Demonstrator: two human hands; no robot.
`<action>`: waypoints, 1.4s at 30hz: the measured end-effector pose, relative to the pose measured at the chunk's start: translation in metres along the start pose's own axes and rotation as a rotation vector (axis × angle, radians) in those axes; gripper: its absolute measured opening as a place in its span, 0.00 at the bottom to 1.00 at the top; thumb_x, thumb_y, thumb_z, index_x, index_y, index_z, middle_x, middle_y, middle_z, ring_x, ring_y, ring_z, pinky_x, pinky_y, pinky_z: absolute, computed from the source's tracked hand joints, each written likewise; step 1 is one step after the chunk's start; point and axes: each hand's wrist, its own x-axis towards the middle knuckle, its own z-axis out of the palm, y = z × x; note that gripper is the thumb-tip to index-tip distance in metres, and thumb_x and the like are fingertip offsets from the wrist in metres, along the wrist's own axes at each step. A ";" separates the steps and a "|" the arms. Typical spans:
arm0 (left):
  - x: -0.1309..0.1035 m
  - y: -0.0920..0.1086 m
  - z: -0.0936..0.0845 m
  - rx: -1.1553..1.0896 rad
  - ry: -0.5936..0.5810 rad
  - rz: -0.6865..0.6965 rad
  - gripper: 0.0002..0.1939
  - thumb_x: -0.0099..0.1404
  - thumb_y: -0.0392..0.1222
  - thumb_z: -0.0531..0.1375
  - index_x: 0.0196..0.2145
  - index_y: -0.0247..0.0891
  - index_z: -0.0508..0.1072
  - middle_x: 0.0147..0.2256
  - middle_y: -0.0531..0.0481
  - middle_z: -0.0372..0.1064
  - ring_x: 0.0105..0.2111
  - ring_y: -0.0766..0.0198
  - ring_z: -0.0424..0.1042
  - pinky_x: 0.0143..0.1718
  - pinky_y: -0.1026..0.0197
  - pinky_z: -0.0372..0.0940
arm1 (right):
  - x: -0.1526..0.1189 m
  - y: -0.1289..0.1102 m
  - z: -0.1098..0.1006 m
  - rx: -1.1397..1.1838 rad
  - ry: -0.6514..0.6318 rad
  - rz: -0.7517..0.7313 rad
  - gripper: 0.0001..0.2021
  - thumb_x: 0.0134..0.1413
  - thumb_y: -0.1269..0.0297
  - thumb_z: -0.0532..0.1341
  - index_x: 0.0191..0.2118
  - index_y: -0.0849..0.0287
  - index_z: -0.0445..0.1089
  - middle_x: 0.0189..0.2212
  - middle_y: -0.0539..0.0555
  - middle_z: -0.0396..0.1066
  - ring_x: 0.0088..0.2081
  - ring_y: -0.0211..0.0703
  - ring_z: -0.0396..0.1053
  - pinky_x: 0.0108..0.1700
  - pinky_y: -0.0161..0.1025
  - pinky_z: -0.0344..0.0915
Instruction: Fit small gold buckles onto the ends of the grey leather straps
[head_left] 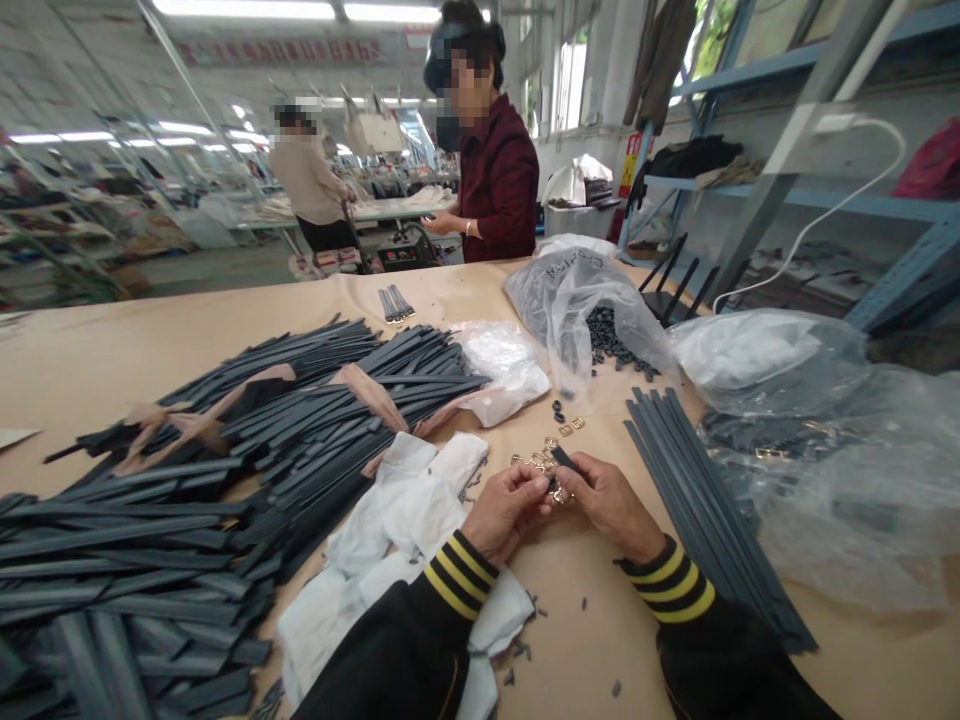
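Nearer than an illegibly handwritten clear plastic bag point(536, 290), our left hand point(510, 508) and right hand point(613, 506) pinch a flat dark strap point(563, 458).

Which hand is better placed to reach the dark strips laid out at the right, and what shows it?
Probably the right hand: those dark strips lie on its side, while the left hand is nearer the white cloth. The right grips a dark piece, though.
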 end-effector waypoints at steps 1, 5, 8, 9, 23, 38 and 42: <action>0.000 0.001 -0.001 -0.022 0.014 0.011 0.15 0.46 0.42 0.65 0.26 0.31 0.63 0.23 0.55 0.64 0.22 0.76 0.64 0.26 0.72 0.61 | -0.001 -0.001 -0.001 0.020 0.012 0.031 0.13 0.53 0.56 0.51 0.26 0.61 0.64 0.18 0.46 0.60 0.21 0.33 0.58 0.25 0.31 0.55; 0.001 0.002 -0.006 -0.015 0.090 0.072 0.16 0.45 0.43 0.65 0.26 0.32 0.64 0.22 0.55 0.64 0.21 0.75 0.63 0.25 0.72 0.60 | -0.006 0.000 0.001 0.211 -0.133 0.197 0.17 0.54 0.52 0.47 0.29 0.61 0.63 0.13 0.42 0.51 0.13 0.28 0.46 0.15 0.29 0.44; 0.003 0.003 -0.008 0.066 0.114 0.154 0.14 0.47 0.44 0.64 0.24 0.32 0.64 0.21 0.56 0.62 0.21 0.74 0.62 0.25 0.71 0.58 | -0.008 0.001 0.005 0.327 -0.250 0.278 0.18 0.53 0.50 0.48 0.29 0.61 0.62 0.12 0.41 0.48 0.12 0.27 0.42 0.12 0.27 0.40; 0.003 0.003 -0.008 0.124 0.115 0.187 0.13 0.48 0.44 0.63 0.24 0.32 0.65 0.21 0.55 0.62 0.21 0.74 0.61 0.25 0.70 0.58 | -0.009 0.000 0.006 0.342 -0.261 0.294 0.17 0.52 0.50 0.49 0.28 0.61 0.62 0.12 0.41 0.48 0.12 0.27 0.41 0.12 0.27 0.40; -0.005 -0.009 0.003 0.740 0.133 0.473 0.08 0.59 0.42 0.52 0.34 0.38 0.68 0.28 0.50 0.66 0.30 0.65 0.65 0.36 0.63 0.60 | -0.005 0.004 0.008 0.045 -0.197 0.033 0.17 0.56 0.55 0.45 0.26 0.60 0.60 0.18 0.46 0.54 0.21 0.33 0.54 0.23 0.32 0.52; -0.001 -0.016 0.004 0.292 0.039 0.094 0.13 0.53 0.47 0.58 0.25 0.34 0.61 0.18 0.56 0.58 0.17 0.73 0.58 0.19 0.69 0.55 | -0.006 0.002 0.019 -0.250 -0.083 0.050 0.12 0.57 0.56 0.45 0.34 0.57 0.59 0.24 0.50 0.68 0.27 0.39 0.66 0.31 0.36 0.59; -0.001 -0.010 0.000 0.103 0.151 0.017 0.11 0.53 0.45 0.57 0.27 0.35 0.60 0.20 0.57 0.57 0.17 0.74 0.57 0.18 0.70 0.54 | -0.005 0.001 0.016 -0.273 -0.104 -0.013 0.11 0.56 0.61 0.47 0.26 0.58 0.59 0.19 0.48 0.65 0.23 0.37 0.63 0.29 0.35 0.58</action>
